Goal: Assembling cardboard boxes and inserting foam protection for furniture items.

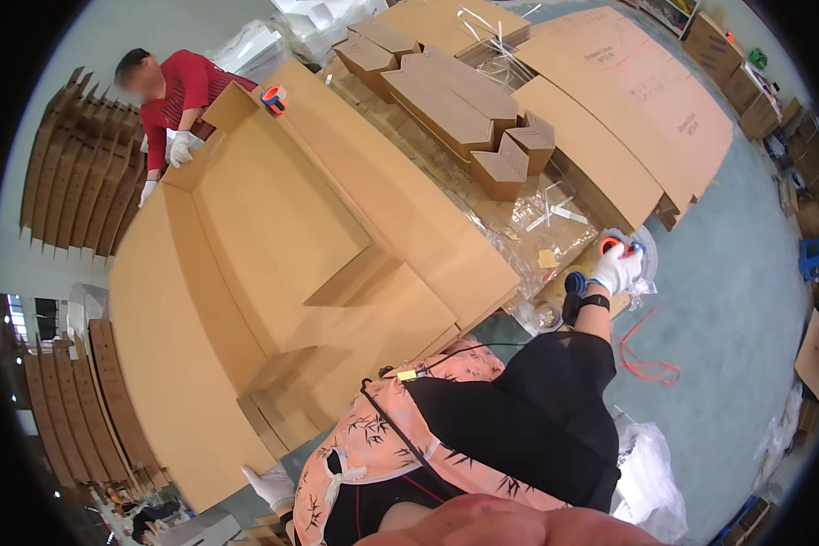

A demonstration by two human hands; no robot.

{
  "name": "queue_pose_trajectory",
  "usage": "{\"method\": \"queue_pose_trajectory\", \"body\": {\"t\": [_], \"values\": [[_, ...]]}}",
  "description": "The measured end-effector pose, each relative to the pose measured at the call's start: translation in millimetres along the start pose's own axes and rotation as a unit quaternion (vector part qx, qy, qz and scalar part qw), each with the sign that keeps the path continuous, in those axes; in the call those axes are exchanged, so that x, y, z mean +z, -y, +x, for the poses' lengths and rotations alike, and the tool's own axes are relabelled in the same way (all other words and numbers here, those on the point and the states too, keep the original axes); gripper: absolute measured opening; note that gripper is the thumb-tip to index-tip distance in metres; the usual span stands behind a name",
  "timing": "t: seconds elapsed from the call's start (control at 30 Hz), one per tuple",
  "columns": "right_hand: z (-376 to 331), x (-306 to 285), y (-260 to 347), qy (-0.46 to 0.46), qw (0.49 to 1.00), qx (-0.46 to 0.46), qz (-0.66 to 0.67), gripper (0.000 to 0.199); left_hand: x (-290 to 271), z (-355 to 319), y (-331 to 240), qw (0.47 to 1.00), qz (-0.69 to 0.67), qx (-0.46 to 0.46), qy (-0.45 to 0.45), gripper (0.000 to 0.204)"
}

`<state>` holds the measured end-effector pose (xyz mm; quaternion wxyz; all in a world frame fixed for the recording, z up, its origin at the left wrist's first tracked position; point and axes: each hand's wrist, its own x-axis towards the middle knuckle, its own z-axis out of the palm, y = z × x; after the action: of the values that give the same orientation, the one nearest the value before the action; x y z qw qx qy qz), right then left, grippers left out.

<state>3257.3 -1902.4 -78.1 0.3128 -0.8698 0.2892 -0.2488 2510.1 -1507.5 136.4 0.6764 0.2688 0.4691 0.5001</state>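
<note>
A large brown cardboard box (318, 382) lies in front of me with its flaps spread wide. My left hand (269, 487), in a white glove, is beside the box's near lower corner with its fingers stretched out; whether it touches the cardboard I cannot tell. To the right, my gloved right hand (617, 270) is closed round an orange and dark tape dispenser (609, 246) at the corner of the worktable. Rolls of tape (548, 317) stand just left of that hand. Another orange and blue tape dispenser (274, 100) rests on the far part of the box.
A co-worker (177, 100) in red with white gloves holds the box's far left edge. Folded cardboard inserts (455, 100) and flat cartons (628, 91) are stacked behind. Cardboard sheets (77, 164) stand at left. Red cord (651, 364) and white plastic wrap (648, 482) lie on the floor.
</note>
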Motion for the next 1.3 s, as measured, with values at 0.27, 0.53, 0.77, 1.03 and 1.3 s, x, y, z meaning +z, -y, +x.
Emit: {"method": "queue_pose_trajectory", "body": {"t": [0.27, 0.53, 0.77, 1.03, 1.3], "values": [[-57, 13, 116, 0.284, 0.861, -0.385, 0.173, 0.058, -93, 64, 18, 0.993, 0.031, -0.109, 0.035, 0.048], [-76, 21, 160, 0.301, 0.828, -0.472, -0.025, 0.065, -112, 88, 6, 0.977, 0.15, -0.088, -0.127, 0.054], [-75, 26, 152, 0.238, 0.791, -0.555, -0.099, 0.05, -11, 48, 11, 0.706, 0.572, 0.055, -0.414, 0.07], [-86, 28, 151, 0.173, 0.782, -0.595, -0.073, 0.052, 32, 65, -2, 0.655, 0.629, 0.243, -0.342, 0.077], [-93, 47, 129, 0.128, 0.821, -0.555, -0.035, 0.03, 46, 87, 5, 0.594, 0.718, 0.227, -0.285, 0.075]]}}
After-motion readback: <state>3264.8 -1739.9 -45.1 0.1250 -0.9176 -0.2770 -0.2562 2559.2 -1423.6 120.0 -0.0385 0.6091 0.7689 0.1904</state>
